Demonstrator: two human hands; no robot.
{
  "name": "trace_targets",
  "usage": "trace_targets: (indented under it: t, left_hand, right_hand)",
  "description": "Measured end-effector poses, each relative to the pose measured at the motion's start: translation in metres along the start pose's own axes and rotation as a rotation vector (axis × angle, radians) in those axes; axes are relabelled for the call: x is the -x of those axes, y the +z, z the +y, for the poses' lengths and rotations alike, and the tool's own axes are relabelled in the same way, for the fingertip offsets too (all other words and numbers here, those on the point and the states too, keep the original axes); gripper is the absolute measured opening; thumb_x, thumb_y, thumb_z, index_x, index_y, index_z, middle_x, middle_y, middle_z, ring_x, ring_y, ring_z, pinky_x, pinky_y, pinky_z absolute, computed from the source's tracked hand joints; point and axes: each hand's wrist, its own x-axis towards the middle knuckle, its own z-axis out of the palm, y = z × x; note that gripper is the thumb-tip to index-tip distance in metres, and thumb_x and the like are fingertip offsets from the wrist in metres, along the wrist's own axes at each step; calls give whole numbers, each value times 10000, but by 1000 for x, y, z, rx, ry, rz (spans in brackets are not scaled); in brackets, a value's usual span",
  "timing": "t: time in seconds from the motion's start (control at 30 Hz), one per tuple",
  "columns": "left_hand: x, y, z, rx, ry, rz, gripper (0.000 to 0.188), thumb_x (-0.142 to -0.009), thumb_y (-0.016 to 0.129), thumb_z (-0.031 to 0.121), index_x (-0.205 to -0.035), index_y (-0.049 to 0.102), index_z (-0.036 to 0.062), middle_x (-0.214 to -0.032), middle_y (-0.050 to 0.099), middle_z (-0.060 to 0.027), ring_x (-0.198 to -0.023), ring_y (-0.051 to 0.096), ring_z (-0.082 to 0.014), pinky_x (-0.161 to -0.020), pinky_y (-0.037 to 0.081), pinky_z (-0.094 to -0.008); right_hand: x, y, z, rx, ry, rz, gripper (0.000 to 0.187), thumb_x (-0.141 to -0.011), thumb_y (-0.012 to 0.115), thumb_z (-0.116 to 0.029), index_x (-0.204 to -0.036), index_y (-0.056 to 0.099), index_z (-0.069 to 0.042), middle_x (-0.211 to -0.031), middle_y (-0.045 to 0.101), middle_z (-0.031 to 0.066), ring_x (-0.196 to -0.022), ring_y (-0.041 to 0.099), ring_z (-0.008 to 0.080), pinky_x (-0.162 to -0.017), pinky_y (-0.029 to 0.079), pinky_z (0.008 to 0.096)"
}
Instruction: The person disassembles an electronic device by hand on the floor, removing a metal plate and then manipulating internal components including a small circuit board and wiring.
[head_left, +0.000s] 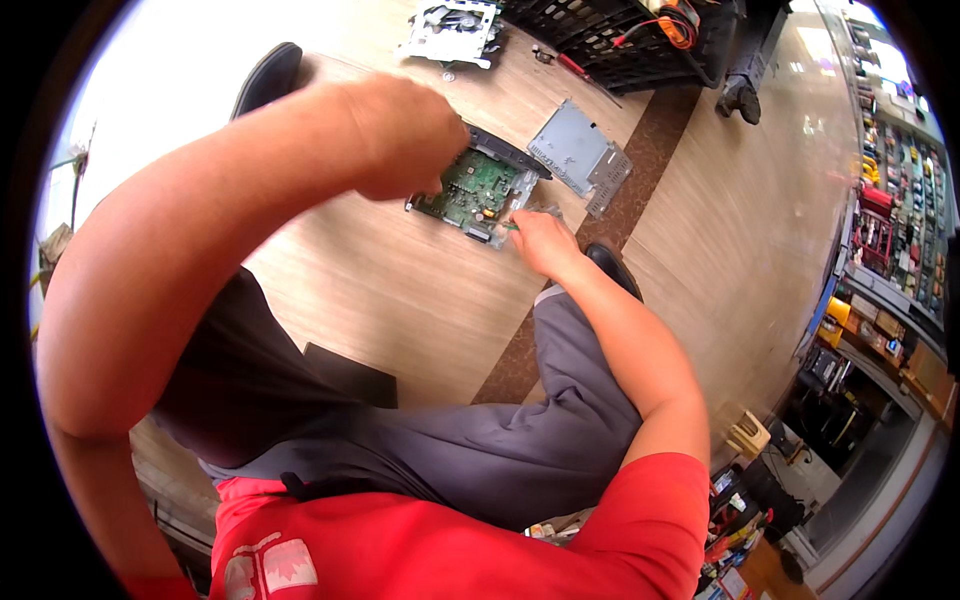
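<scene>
An opened electronic unit lies on the floor between my feet, its green circuit board [478, 190] facing up and a black front panel [510, 152] along its far side. My left hand [405, 135] is closed above the left end of the unit, with the back of the hand covering its fingertips. What it grips, if anything, is hidden. At the unit's near right corner is my right hand [543, 240], its fingers pinched together. A small green bit shows at those fingertips, too small to name. A grey metal cover plate [568, 148] rests just right of the unit.
A disc mechanism [455, 30] sits on the floor at the far side. Near it are a red-handled screwdriver [575, 67] and a black plastic crate [610, 45] with an orange cable [680, 25]. A dark flat panel [350, 375] lies by my left leg. Stocked shelves [900, 200] stand far right.
</scene>
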Motion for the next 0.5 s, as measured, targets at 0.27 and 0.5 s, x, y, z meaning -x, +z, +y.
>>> trace_targets:
  t: [0.27,0.5]
  left_hand:
    - [-4,24,11,-1,91,-162,336,-869,672,300,-1092,637,51,-1000,677,-141,-983,661,-299,-849,519,-390]
    - [-1,23,5,20,91,-84,338,-865,679,284,-1085,635,31,-980,672,-150,-965,665,-306,-837,519,-399]
  right_hand:
    - [-2,40,4,107,-1,54,189,-883,514,-98,-1037,601,-33,-936,638,200,-921,640,385,-780,523,474]
    - [1,42,2,108,-10,38,140,-872,498,-64,-971,579,-10,-930,620,196,-912,631,379,-778,519,470]
